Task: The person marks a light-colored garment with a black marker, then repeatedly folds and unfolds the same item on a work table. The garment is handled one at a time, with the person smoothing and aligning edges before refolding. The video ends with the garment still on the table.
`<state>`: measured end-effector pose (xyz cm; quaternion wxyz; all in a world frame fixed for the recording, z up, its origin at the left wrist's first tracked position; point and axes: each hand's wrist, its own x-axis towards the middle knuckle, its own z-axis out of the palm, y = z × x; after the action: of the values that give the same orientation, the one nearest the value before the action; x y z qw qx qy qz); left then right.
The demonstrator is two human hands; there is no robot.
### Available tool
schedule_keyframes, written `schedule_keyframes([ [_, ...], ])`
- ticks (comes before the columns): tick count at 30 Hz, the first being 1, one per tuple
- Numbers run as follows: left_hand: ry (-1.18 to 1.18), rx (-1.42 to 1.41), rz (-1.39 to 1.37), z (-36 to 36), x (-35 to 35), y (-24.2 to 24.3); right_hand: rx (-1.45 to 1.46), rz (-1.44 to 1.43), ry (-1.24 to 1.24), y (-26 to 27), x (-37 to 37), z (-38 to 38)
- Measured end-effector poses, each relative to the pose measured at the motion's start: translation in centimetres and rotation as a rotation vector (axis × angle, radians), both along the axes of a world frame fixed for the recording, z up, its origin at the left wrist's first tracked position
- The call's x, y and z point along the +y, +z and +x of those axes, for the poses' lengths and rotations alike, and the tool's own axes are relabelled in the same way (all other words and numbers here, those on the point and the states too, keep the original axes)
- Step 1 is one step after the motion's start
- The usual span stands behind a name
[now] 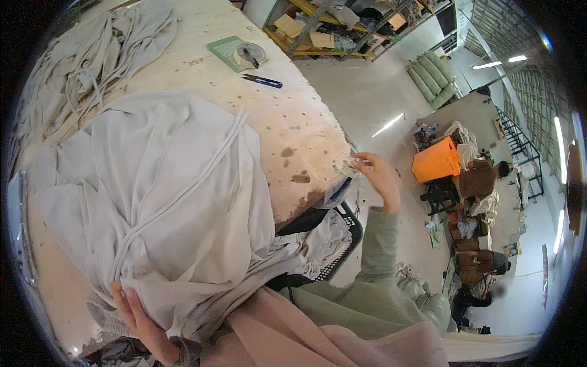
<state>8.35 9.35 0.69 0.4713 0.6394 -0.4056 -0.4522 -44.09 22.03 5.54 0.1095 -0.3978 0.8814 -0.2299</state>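
Observation:
A light grey garment (183,183) with long narrow straps lies spread over the worktable (316,133), its lower folds reaching my lap. At its near left edge, my left hand (133,307) rests on the cloth with fingers extended; whether it pinches a fold is hidden. Off to the right, my right hand (367,165) is at the table's corner, its fingertips beside loose pale threads (341,167); whether they hold any cannot be made out. Blue-handled thread snips (263,81) lie farther back, near a tape roll (257,52) with a black pen on it and a green card (222,49).
More grey garments (101,50) are heaped at the back left. A clear plastic bag (337,192) hangs at the table's corner above a black basket (357,225) holding cloth. Beyond are shelves (316,27), an orange container (435,160) and several people (477,181) at another table.

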Motion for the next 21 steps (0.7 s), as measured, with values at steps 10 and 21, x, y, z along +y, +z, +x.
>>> schedule_keyframes([
  [10,-0.367,-0.022,-0.139,-6.9,-4.0,0.7,-0.113,-0.381,-0.247,-5.6,1.9,-0.1],
  [21,-0.373,0.017,-0.207,-5.8,-3.8,-0.1,-0.476,-1.065,-0.305,0.3,-1.1,1.2],
])
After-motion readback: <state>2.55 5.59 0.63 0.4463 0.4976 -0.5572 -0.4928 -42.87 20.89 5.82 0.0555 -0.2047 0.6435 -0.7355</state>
